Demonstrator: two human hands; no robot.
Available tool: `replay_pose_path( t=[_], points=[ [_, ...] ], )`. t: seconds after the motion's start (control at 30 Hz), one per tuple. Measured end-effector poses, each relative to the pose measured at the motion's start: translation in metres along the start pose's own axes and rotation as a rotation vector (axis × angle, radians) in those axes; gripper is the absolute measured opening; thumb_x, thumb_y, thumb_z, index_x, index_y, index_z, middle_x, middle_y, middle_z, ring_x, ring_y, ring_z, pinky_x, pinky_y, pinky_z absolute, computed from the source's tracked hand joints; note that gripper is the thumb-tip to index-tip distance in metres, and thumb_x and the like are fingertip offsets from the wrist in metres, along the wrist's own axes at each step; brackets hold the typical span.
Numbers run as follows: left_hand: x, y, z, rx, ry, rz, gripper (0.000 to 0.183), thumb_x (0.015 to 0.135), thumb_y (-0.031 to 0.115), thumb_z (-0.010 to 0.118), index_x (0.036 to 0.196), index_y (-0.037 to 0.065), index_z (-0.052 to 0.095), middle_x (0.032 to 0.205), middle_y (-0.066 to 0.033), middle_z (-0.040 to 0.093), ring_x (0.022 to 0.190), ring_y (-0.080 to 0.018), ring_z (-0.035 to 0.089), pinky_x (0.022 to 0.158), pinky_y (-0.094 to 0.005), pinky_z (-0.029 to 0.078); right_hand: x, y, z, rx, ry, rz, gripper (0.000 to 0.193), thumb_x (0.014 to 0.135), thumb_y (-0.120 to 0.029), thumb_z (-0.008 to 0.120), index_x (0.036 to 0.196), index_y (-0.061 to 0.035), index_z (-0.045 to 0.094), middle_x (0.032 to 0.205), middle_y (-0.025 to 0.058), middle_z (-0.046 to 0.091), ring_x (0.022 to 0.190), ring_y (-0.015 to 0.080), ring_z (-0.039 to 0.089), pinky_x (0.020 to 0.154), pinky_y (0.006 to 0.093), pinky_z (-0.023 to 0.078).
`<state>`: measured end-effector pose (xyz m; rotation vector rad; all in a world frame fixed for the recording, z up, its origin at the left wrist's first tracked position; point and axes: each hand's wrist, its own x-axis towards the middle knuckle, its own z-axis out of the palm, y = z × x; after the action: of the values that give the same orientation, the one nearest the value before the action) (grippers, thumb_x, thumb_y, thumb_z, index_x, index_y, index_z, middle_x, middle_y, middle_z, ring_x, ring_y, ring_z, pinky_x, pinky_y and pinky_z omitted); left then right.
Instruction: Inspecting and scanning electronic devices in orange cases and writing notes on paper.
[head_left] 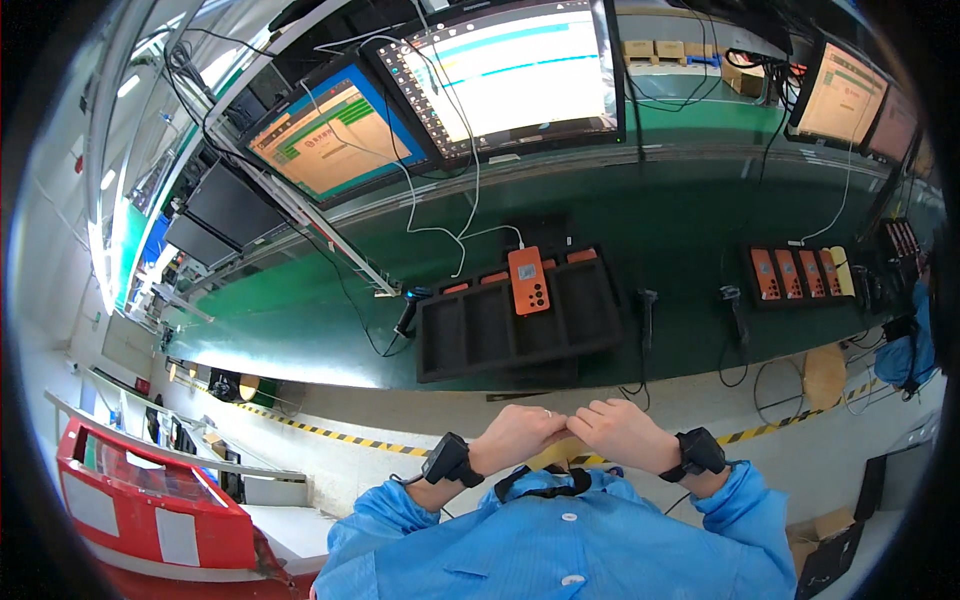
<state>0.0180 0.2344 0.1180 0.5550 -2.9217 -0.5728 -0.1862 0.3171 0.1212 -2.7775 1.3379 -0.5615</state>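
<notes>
The left hand (520, 435) and right hand (621, 432) curl closed and touch, near the bench (690, 215), where 1 orange phone (526, 277) lies on the far side of a black tray (489, 335).

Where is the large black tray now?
In the head view, the large black tray lies centrally at the near edge of the green table, partly beneath one orange phone.

Your left hand (518, 436) and right hand (622, 434) meet in front of you, fingers (548, 424) bent, forearms (430, 494) angled inward.
</notes>
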Motion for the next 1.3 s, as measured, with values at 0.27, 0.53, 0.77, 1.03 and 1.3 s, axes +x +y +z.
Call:
replay_pose_path(
  t=[0.27,0.53,0.77,1.03,1.3],
  points=[
    [0.008,-0.058,-0.045,-0.010,0.063,0.259,0.020,0.092,0.027,0.059,0.081,0.011,0.059,0.063,-0.0054,0.057,0.060,-0.0232,0.061,0.053,-0.0369,0.047,0.046,0.022,-0.015,-0.009,-0.130,-0.005,0.012,0.085,-0.016,0.058,0.091,-0.0067,0.054,0.078,0.0042,0.057,0.074,0.0171,0.061,0.062,0.0292,0.048],
    [-0.019,-0.108,-0.093,0.088,0.202,0.480,0.029,0.083,0.034,0.072,0.068,0.016,0.055,0.058,0.0036,0.051,0.050,-0.0103,0.051,0.046,-0.0258,0.036,0.082,0.016,-0.038,-0.087,-0.087,-0.023,0.025,0.087,-0.029,0.065,0.076,-0.0103,0.052,0.065,0.0010,0.052,0.057,0.0136,0.056,0.048,0.0262,0.044],
    [-0.019,-0.158,-0.119,-0.182,0.099,0.382,0.020,0.081,0.022,0.073,0.075,0.010,0.060,0.060,-0.0027,0.049,0.052,-0.0192,0.050,0.048,-0.0316,0.041,0.098,0.037,-0.047,0.149,-0.087,0.179,0.027,0.089,-0.029,0.065,0.079,-0.0075,0.053,0.066,0.0072,0.055,0.056,0.0228,0.059,0.049,0.0342,0.047],
    [-0.028,-0.184,-0.129,-0.222,0.209,0.050,0.005,0.077,0.000,0.069,0.078,0.003,0.065,0.073,-0.0108,0.067,0.067,-0.0281,0.066,0.061,-0.0345,0.052,0.096,0.064,-0.048,0.161,-0.091,0.230,0.016,0.092,-0.021,0.061,0.084,-0.0085,0.055,0.071,0.0077,0.054,0.064,0.0260,0.060,0.054,0.0350,0.048],
    [0.004,-0.176,-0.130,-0.071,0.314,0.240,0.009,0.071,0.005,0.077,0.074,0.008,0.069,0.068,-0.0054,0.067,0.066,-0.0209,0.069,0.058,-0.0307,0.053,0.121,0.057,-0.054,-0.106,0.232,0.210,0.033,0.085,-0.033,0.068,0.103,-0.0080,0.058,0.101,0.0058,0.055,0.094,0.0213,0.059,0.080,0.0337,0.052]
  ],
)
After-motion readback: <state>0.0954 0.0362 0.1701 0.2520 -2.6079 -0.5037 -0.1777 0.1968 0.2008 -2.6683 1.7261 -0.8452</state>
